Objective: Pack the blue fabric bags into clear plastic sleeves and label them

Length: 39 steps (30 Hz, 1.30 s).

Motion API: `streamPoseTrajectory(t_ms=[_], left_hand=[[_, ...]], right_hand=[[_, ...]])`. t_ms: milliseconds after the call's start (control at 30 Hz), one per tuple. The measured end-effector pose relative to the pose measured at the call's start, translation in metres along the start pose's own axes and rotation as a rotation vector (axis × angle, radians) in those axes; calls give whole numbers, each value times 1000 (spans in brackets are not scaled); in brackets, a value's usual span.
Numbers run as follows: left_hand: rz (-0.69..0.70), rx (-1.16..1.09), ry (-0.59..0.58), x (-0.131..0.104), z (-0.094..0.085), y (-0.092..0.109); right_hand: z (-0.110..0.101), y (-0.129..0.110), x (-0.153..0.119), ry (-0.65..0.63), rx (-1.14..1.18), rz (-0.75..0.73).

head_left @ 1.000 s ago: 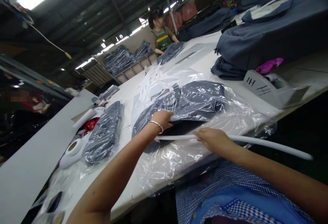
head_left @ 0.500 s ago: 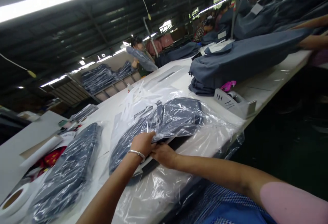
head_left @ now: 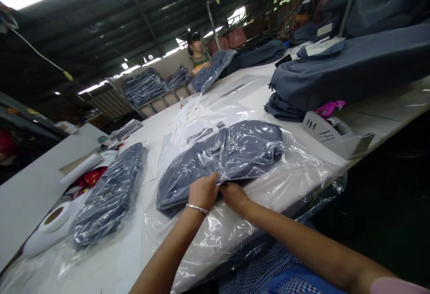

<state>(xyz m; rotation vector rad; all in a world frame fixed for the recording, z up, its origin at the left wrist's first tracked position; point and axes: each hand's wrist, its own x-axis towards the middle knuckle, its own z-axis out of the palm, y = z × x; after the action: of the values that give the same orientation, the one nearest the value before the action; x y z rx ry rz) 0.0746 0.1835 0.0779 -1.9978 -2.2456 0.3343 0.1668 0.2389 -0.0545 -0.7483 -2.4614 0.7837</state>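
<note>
A folded dark blue garment (head_left: 251, 144) lies on the table inside a clear plastic bag (head_left: 292, 168). My left hand (head_left: 204, 191), with a silver bangle at the wrist, is closed on the bag's near edge, thumb on top. Close beside it, my right hand (head_left: 236, 198) grips the same edge, its fingertips partly hidden under the plastic. Loose film from the bag spreads over the table's front edge. To the left rests another bagged dark garment (head_left: 109, 195).
Dark blue garments (head_left: 356, 70) are piled at the right, behind a white box (head_left: 327, 132) with a pink item. A white roll (head_left: 55, 218) lies far left. Across the table a person (head_left: 198, 58) holds a bagged garment (head_left: 213, 70). Bagged stacks (head_left: 144, 88) stand behind.
The view has shifted, so the table things appear farther right or lower. The near edge of the garment now lies more covered by plastic. The person across has lowered the bagged garment.
</note>
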Motion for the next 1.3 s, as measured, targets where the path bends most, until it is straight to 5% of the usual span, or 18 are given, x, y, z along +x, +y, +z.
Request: streamPoseTrajectory(t_ms=[133,300,433,567,667,767,867,1133,1300], left_hand=[[-52,-52,27,-23,40,24],[-86,-136,166,-35,84,39],[-117,-204,188,-37,89,46],[-82,-245,243,-53,91,45],[-142,-196,357,-81,100,33],[-348,-106,433,-111,109,13],[-497,-47,443,-129,114,-7],[-611,-133,421,-177,125,-57],[-784,-129,619,-218,117,-78]], right_hand=[[-13,1,-41,11,9,-139],[-59,7,-87,378,-108,-341],[-84,29,-70,364,-391,-311],[-87,60,-44,258,-423,-375],[-89,73,-41,210,-418,-406],[-92,74,-44,191,-420,-413],[-92,70,-46,208,-406,-388],[-84,75,-47,248,-398,-298],[-83,80,-48,257,-405,-294]])
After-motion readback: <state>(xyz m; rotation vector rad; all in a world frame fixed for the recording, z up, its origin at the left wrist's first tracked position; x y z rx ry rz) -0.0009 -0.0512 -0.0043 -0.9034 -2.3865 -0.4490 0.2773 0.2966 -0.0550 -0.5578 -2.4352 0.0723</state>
